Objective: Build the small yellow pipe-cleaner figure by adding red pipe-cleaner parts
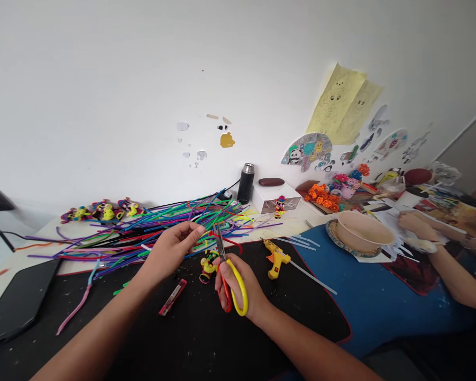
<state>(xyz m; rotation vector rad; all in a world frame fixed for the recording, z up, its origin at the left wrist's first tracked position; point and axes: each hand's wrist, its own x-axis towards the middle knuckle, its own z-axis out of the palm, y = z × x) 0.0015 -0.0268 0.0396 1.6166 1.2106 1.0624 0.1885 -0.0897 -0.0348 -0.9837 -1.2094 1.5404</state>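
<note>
My left hand (177, 244) is closed in a pinch on a red pipe cleaner (233, 242), whose bent end sticks out to the right. Scissors (241, 293) with one red and one yellow handle are in my right hand (244, 288), blades pointing up. The blades meet the red pipe cleaner near my left fingertips; whether they have closed on it I cannot tell. Just behind the scissors, a small yellow, green and black pipe-cleaner figure (207, 267) lies on the black mat (218, 352), partly hidden by my right hand.
A heap of coloured pipe cleaners (122, 233) spreads behind my hands. To the right lie a yellow glue gun (276, 259) and clear glue sticks (301, 242). Behind stand a black flask (246, 184) and a white box (275, 196). A co-worker's arm (448, 259) reaches in past a bowl (365, 233).
</note>
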